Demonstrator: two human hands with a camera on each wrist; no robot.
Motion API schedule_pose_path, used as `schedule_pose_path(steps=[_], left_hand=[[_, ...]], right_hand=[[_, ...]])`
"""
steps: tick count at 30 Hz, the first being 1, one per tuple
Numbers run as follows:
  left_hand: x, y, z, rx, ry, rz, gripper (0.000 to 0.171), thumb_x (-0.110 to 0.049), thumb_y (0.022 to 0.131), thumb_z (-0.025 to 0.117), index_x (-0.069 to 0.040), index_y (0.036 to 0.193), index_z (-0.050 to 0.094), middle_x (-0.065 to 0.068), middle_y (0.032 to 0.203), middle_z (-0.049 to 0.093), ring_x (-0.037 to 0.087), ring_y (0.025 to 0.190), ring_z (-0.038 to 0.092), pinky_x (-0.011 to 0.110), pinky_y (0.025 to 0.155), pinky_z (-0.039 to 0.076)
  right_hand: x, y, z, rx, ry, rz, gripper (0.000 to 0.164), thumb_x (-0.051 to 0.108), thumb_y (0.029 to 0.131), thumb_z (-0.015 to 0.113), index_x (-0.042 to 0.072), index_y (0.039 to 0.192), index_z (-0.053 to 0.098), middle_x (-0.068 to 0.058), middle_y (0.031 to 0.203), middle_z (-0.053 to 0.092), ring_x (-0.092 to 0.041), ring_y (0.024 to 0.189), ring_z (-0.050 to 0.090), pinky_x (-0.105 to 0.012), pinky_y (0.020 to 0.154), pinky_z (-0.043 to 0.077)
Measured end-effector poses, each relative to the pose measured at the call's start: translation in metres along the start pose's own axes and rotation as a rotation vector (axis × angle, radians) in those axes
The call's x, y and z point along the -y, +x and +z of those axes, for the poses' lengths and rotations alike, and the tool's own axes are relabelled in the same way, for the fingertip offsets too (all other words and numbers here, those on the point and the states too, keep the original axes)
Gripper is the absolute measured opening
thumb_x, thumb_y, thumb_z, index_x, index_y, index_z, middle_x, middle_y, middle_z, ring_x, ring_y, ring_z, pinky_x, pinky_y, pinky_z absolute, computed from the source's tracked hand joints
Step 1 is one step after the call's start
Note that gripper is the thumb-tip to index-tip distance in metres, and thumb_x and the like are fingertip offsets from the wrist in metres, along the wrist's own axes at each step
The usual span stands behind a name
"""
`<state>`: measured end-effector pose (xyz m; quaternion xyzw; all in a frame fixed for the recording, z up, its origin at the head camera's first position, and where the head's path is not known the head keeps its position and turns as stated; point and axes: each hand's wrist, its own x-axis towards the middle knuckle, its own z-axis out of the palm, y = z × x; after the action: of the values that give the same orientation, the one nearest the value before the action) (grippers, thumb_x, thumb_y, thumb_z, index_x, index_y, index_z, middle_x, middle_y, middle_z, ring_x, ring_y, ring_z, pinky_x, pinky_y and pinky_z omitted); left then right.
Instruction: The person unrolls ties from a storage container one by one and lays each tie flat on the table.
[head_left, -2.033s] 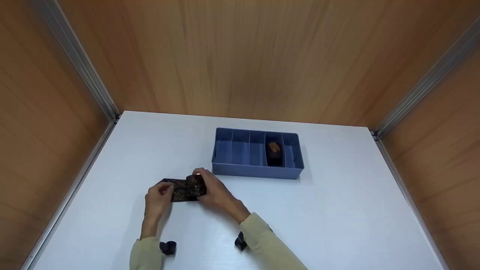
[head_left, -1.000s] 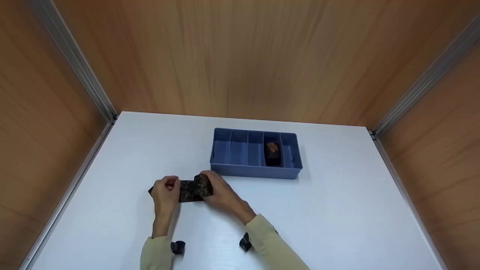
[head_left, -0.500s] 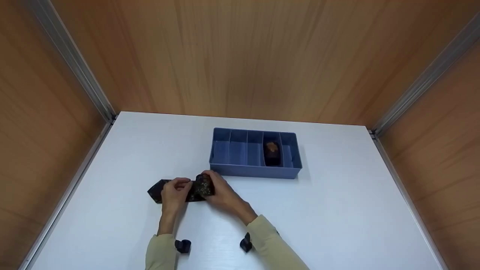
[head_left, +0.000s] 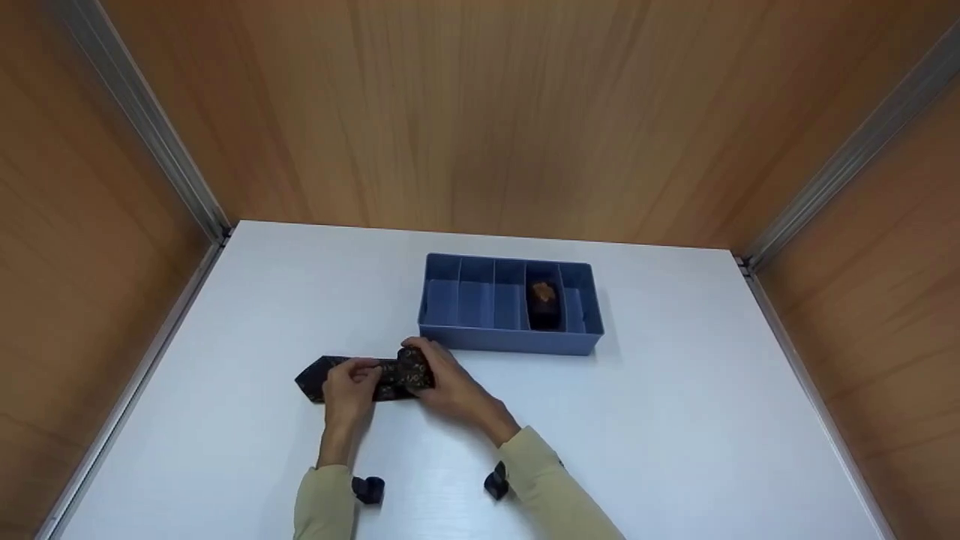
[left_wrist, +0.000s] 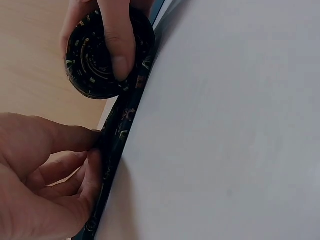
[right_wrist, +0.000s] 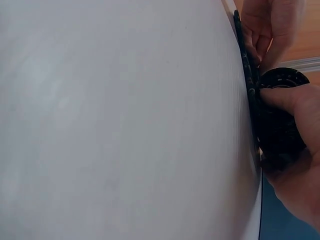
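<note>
A dark patterned necktie (head_left: 312, 381) lies on the white table, its pointed end to the left and its other end wound into a thick roll (head_left: 413, 366). My right hand (head_left: 456, 388) grips this roll, the thumb across its spiral side in the left wrist view. Further left, my left hand (head_left: 346, 394) pinches the flat stretch by its edge between thumb and fingers. Seen from the left wrist, the flat strip (left_wrist: 122, 131) runs along the table from the roll to the pinching fingertips. The right palm hides part of the roll.
Behind the hands stands a blue divided box (head_left: 510, 341) with several compartments. A dark roll with a brownish patch (head_left: 544, 304) sits in the second compartment from the right. Wooden panels (head_left: 480, 120) enclose the table at the back and sides.
My left hand has slid right along the necktie, uncovering its pointed end. The roll and my right hand have shifted a little to the right, the grip kept.
</note>
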<state>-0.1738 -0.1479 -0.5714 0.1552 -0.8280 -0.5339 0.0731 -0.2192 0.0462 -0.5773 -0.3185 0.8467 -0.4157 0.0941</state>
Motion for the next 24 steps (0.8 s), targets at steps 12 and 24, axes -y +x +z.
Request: schedule_pose_path(steps=[12, 24], left_hand=[[0.001, 0.001, -0.004, 0.051, -0.028, -0.026, 0.018, -0.004, 0.098, 0.067, 0.004, 0.113, 0.073, 0.016, 0.101, 0.073, 0.023, 0.091, 0.068, 0.019, 0.071, 0.049], [0.001, 0.001, -0.006, 0.085, -0.008, -0.053, 0.021, -0.006, 0.100, 0.063, 0.002, 0.117, 0.072, 0.014, 0.102, 0.070, 0.019, 0.088, 0.062, 0.024, 0.073, 0.047]], right_hand=[[-0.003, -0.009, -0.010, 0.005, -0.056, 0.003, 0.071, 0.004, 0.094, 0.070, 0.032, 0.152, 0.041, 0.000, 0.128, 0.051, -0.015, 0.122, 0.049, -0.040, 0.105, 0.044], [-0.013, -0.015, -0.020, -0.022, 0.003, -0.037, 0.058, -0.002, 0.094, 0.069, 0.022, 0.142, 0.046, 0.002, 0.140, 0.045, -0.015, 0.132, 0.046, -0.039, 0.112, 0.040]])
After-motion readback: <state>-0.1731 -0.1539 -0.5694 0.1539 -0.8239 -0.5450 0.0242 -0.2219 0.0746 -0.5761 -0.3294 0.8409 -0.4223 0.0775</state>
